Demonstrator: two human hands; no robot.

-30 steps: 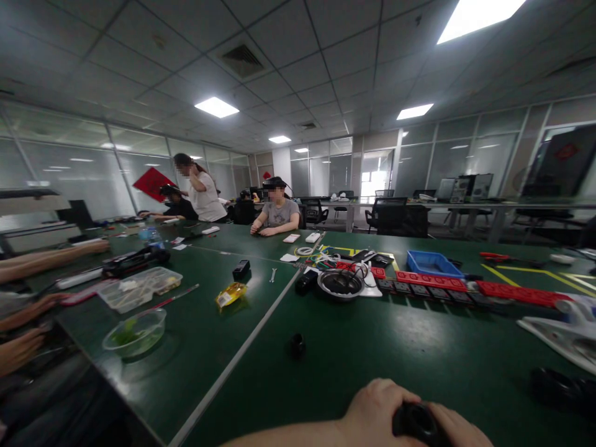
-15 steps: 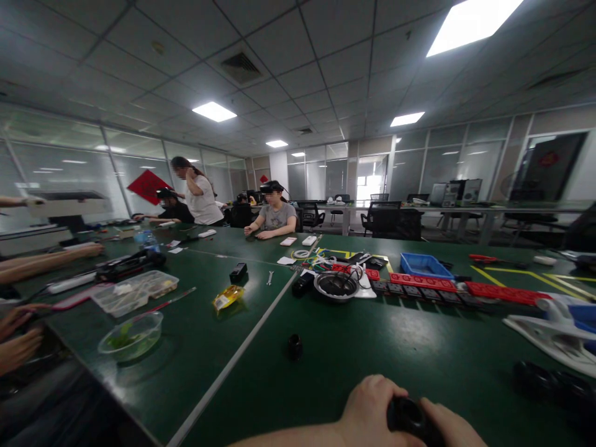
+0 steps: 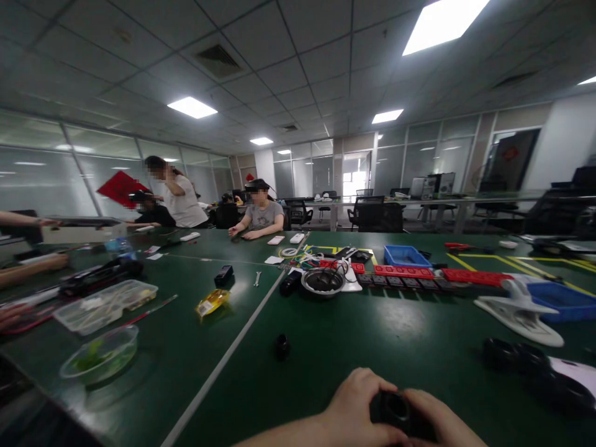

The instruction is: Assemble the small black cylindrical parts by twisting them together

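At the bottom edge of the view, my left hand [image 3: 356, 403] and my right hand [image 3: 440, 422] close together around a small black round object [image 3: 395, 411] just above the green table [image 3: 410, 323]. The object looks like a dark cap or lens with a round face turned up. My left forearm runs in from the lower left. A small black cylinder [image 3: 281, 346] stands on the table a little ahead and to the left of my hands.
A metal bowl [image 3: 322, 280], red power strips [image 3: 405, 271], a blue tray [image 3: 403, 255] and a white clamp-like tool [image 3: 516, 307] lie farther out. Plastic containers [image 3: 106, 302] and a yellow packet [image 3: 212, 303] sit left. Other people sit at the far side; a co-worker's arms reach in at left.
The view has swung to the right, so everything on the table has shifted left. My hands stay together on the black object and have moved slightly left in the picture.
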